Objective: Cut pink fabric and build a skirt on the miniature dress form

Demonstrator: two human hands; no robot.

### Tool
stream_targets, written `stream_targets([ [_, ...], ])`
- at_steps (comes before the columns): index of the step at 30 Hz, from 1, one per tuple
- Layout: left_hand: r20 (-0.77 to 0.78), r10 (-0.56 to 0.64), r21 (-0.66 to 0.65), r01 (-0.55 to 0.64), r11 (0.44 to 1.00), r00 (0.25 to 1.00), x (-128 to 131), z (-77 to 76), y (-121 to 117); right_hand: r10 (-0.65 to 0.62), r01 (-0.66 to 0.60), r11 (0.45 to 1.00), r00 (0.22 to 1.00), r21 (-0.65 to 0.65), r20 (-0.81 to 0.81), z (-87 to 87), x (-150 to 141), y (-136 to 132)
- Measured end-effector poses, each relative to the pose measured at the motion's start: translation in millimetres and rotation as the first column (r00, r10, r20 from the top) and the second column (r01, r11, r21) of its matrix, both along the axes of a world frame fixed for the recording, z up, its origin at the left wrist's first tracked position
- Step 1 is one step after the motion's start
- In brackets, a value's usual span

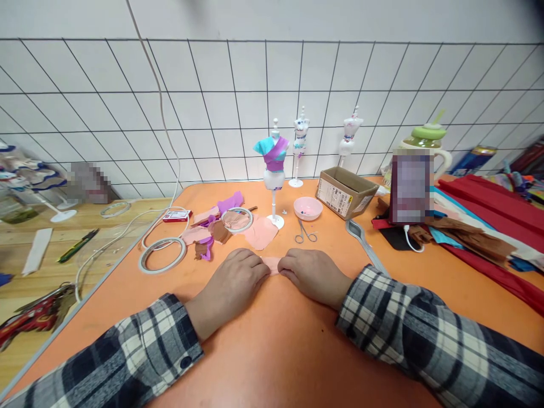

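Note:
A small strip of pale pink fabric (272, 264) lies on the orange table between my two hands. My left hand (242, 275) is closed on its left end, fingers pressed together. At the right end, my right hand (312, 275) pinches the same strip with its fingertips. Just beyond stands a miniature dress form (274, 178) wrapped in turquoise and purple fabric. A peach fabric piece (261, 233) is spread at its base. Small scissors (305, 233) lie past my right hand, beside a pink bowl (308, 208).
Fabric scraps (220, 231) and tape rolls (162, 255) are at the left. A cardboard box (346, 191), grey tweezers (363, 241), a propped phone (410, 187) with a cable, and folded fabrics (488, 238) occupy the right. More dress forms (301, 139) stand by the tiled wall.

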State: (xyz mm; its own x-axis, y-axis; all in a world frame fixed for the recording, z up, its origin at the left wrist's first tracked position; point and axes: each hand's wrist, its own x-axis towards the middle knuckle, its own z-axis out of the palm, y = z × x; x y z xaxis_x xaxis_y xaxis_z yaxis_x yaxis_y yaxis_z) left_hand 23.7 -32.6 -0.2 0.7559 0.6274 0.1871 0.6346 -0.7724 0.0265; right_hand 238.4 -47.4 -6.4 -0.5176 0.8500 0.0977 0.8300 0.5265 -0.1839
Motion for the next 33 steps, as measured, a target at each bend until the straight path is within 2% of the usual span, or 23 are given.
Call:
stream_targets([
  [7,0.048,0.009,-0.042,-0.007,0.999,0.999,-3.0,-7.5,2.5,-0.031,0.031,0.999,0.999,-0.010,-0.027,-0.8,-0.5,0.2],
  [18,-0.014,-0.007,0.034,0.007,0.999,1.000,0.3,-1.4,1.6,-0.031,0.031,0.999,0.999,-0.028,0.009,5.3,-2.1,-1.2],
  [27,0.021,-0.002,-0.029,0.003,1.000,1.000,-0.2,-3.5,2.2,-0.046,0.045,0.998,0.999,-0.039,-0.008,5.1,-2.2,-0.9],
  [33,0.019,-0.007,-0.007,0.007,1.000,1.000,0.3,-3.0,3.5,-0.042,0.042,0.998,0.999,-0.040,0.006,5.8,-2.0,-0.1],
])
